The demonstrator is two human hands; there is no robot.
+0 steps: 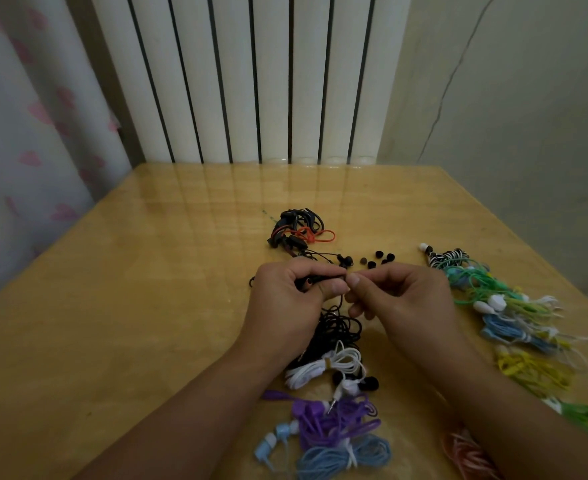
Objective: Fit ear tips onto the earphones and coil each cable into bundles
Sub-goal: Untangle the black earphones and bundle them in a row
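My left hand grips a black earphone over the middle of the table, its loose black cable hanging down in a tangle below. My right hand meets it at the earphone's end, thumb and forefinger pinched together; what they pinch is too small to make out. The second black earbud lies just beyond my hands. Several loose black ear tips are scattered behind my right hand.
On the wooden table lie a black and red bundle at the back, white, purple and blue bundles near me, and a row of green, blue and yellow bundles along the right. A radiator stands behind.
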